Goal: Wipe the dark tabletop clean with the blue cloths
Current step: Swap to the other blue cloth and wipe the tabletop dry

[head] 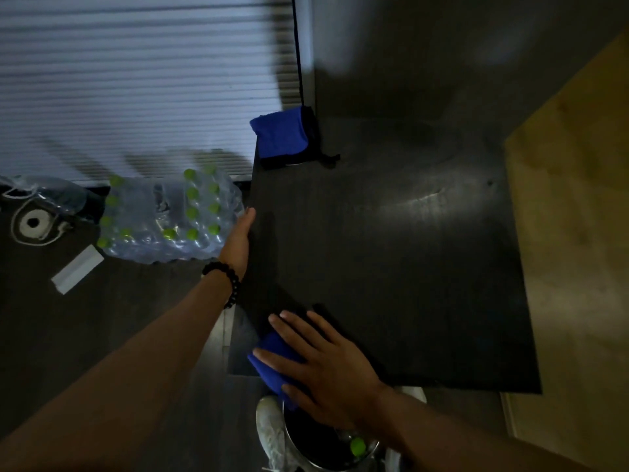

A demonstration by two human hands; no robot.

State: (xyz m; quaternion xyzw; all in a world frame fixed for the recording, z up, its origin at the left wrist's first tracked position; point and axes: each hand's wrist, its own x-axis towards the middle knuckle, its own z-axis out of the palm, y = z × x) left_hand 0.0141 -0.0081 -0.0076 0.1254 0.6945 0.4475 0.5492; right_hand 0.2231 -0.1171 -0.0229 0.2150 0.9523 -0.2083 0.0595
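The dark tabletop (391, 267) fills the middle of the view. My right hand (323, 366) lies flat, fingers spread, pressing a folded blue cloth (272, 352) onto the table's near left corner. My left hand (240, 238) rests against the table's left edge, fingers straight, wrist wearing a black bead bracelet. A second blue cloth (280, 136) lies bunched on a black item at the far left corner, next to a black cord.
A shrink-wrapped pack of green-capped water bottles (166, 219) lies on the floor to the left. A metal bucket (326, 444) holding a green-capped bottle and a white shoe (272, 430) sit below the near edge. A light wooden surface (575, 233) borders the right.
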